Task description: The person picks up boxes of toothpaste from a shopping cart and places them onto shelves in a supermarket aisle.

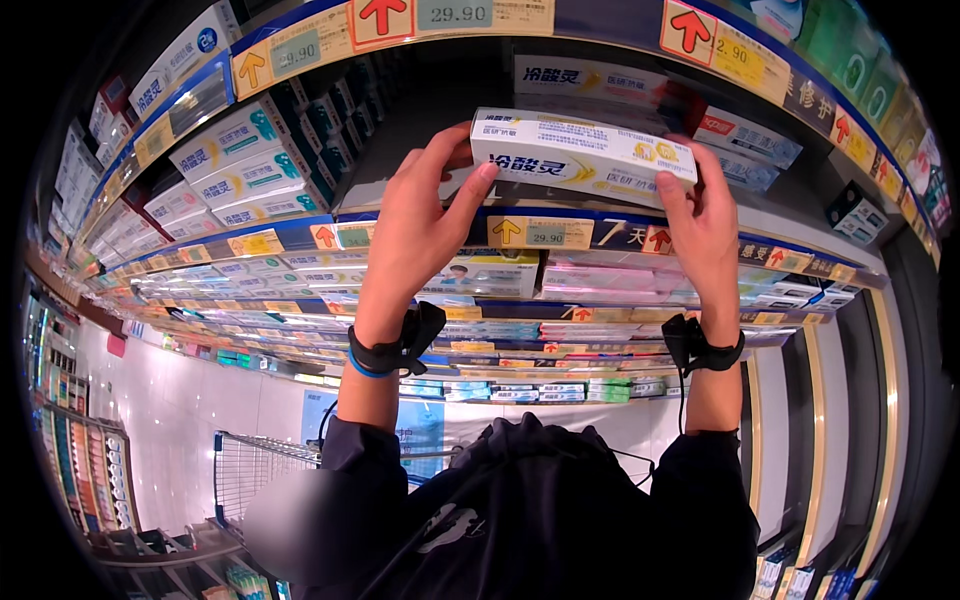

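Both my hands hold a white toothpaste box (585, 154) with blue and yellow print, just in front of a store shelf. My left hand (431, 202) grips its left end, thumb on the front face. On the right end is my right hand (701, 199), its thumb also on the front and its fingers behind. The box tilts slightly down to the right. Behind it on the shelf lies a similar toothpaste box (589, 79). Stacked toothpaste boxes (244, 165) stand to the left, and more boxes (750, 139) with red and blue print lie to the right.
A shelf edge with price tags (540, 232) runs below my hands, another shelf edge (510, 16) above. Lower shelves carry more boxed goods (510, 392). A wire shopping cart (259, 465) stands at the lower left, beside a blurred round area. Another display rack (82, 450) is at the far left.
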`<state>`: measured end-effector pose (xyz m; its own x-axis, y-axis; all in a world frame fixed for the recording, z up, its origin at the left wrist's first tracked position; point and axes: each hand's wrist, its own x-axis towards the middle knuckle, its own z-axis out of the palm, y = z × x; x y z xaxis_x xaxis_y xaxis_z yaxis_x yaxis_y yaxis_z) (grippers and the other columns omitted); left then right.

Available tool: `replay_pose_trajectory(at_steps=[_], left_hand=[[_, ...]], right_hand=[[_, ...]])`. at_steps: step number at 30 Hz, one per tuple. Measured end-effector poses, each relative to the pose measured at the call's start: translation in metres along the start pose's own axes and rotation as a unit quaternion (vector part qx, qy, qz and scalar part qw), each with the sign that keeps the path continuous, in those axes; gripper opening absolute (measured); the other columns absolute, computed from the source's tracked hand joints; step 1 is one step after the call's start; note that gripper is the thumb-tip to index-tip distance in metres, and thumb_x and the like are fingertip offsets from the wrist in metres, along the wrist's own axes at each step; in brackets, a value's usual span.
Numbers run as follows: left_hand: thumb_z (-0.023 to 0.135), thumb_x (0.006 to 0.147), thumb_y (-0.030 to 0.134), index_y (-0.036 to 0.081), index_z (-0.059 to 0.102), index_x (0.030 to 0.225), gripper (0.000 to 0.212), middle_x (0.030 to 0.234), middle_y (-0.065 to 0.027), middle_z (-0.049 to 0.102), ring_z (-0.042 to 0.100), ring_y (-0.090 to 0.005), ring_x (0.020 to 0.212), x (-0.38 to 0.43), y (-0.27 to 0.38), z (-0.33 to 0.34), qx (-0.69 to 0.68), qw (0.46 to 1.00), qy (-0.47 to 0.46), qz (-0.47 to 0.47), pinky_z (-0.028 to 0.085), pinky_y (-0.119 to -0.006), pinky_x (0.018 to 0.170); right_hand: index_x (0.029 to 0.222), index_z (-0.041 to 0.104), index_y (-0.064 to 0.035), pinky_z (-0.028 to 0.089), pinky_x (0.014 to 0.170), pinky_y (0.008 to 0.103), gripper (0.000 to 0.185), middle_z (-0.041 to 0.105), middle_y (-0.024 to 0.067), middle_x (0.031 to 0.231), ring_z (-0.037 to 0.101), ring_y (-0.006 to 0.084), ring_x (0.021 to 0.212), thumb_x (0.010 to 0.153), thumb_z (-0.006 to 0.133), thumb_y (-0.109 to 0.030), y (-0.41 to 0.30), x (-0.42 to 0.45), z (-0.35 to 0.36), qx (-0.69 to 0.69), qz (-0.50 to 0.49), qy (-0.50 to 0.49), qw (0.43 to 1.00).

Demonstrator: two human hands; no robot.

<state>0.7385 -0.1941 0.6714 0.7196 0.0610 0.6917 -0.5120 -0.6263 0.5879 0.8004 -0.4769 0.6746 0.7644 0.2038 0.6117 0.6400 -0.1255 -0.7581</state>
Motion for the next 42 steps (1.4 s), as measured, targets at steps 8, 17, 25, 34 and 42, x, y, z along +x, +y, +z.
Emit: replay_pose_trajectory(at_steps=[8, 17, 25, 34, 42], left_hand=[[0.065, 0.1, 0.026, 0.001, 0.065, 0.124, 0.035, 0.104, -0.0172, 0.072, 0.066, -0.0293, 0.091, 0.001, 0.013, 0.014, 0.158, 0.987, -0.034, 0.009, 0.056, -0.036, 0.072], [0.063, 0.101, 0.029, 0.001, 0.066, 0.125, 0.037, 0.11, -0.0199, 0.071, 0.069, -0.0295, 0.095, -0.002, 0.022, 0.014, 0.167, 0.984, -0.057, -0.04, 0.057, -0.035, 0.074], [0.077, 0.088, 0.01, 0.005, 0.066, 0.12, 0.034, 0.126, -0.0167, 0.069, 0.068, -0.0304, 0.114, -0.013, 0.011, 0.002, -0.009, 0.999, -0.02, 0.037, 0.057, -0.036, 0.089], [0.08, 0.081, 0.002, 0.011, 0.062, 0.129, 0.053, 0.139, -0.0124, 0.061, 0.063, -0.0297, 0.122, -0.017, 0.013, -0.016, 0.037, 0.996, -0.026, 0.071, 0.056, -0.035, 0.09], [0.08, 0.083, 0.001, 0.008, 0.057, 0.136, 0.059, 0.137, -0.0136, 0.061, 0.064, -0.0277, 0.121, -0.012, 0.006, 0.001, 0.044, 0.995, 0.048, 0.074, 0.061, -0.037, 0.091]], right_hand=[[0.128, 0.054, -0.0027, 0.052, 0.078, 0.0299, 0.05, 0.072, 0.0139, 0.104, 0.063, 0.0183, 0.081, 0.094, 0.074, -0.033, -0.003, 0.008, -0.015, -0.197, 0.059, 0.007, 0.979], [0.126, 0.054, -0.0052, 0.053, 0.087, 0.0337, 0.05, 0.069, 0.0156, 0.111, 0.069, 0.0263, 0.098, 0.087, 0.08, -0.023, 0.012, -0.002, -0.027, -0.182, -0.025, -0.051, 0.982], [0.104, 0.056, -0.0098, 0.051, 0.097, 0.0446, 0.05, 0.059, 0.0149, 0.133, 0.057, 0.04, 0.121, 0.064, 0.082, 0.002, 0.035, -0.021, -0.023, -0.181, -0.358, -0.036, 0.915], [0.115, 0.059, -0.0156, 0.056, 0.095, 0.0406, 0.05, 0.054, 0.0173, 0.136, 0.057, 0.0369, 0.126, 0.074, 0.08, 0.005, 0.034, -0.024, -0.004, -0.231, -0.373, -0.004, 0.899], [0.129, 0.057, -0.0084, 0.052, 0.098, 0.0371, 0.053, 0.052, 0.0151, 0.139, 0.058, 0.0323, 0.123, 0.081, 0.079, -0.007, 0.01, -0.007, 0.003, -0.135, -0.197, -0.035, 0.97]])
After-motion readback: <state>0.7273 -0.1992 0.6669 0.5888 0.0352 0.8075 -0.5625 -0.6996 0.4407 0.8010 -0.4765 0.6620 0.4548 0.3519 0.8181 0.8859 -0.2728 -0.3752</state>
